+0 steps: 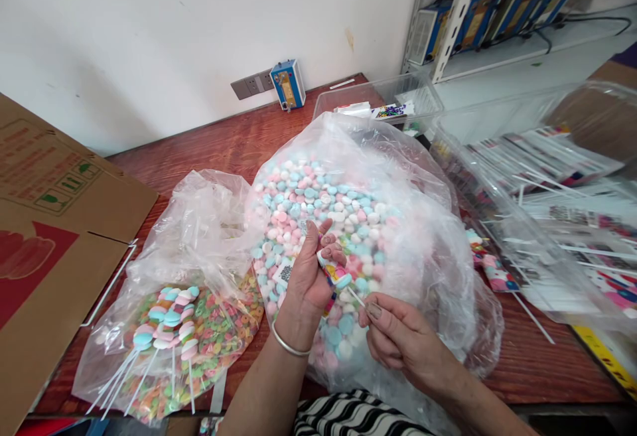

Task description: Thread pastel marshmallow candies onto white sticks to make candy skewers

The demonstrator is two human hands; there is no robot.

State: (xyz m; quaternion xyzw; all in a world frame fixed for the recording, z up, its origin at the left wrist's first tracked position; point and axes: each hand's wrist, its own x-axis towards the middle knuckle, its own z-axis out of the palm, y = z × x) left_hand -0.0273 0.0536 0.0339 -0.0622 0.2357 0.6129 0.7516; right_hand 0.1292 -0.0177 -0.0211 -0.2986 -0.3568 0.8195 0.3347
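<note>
My left hand (311, 270) is closed around a small printed sleeve (332, 275) above a big clear bag of pink, blue and white marshmallow pieces (328, 204). My right hand (398, 340) pinches the white stick of a candy skewer (354, 293) whose top pieces sit in that sleeve. A silver bangle (288, 346) circles my left wrist. To the left lies a smaller clear bag (199, 237) with several finished skewers (172, 323) on top of multicoloured ring candies.
A cardboard box (54, 223) lies at the left on the wooden table (223, 144). Clear plastic bins (547, 177) with white sticks and printed wrappers stand at the right. A blue device (287, 83) sits by the wall. A metal shelf (497, 4) rises at the back right.
</note>
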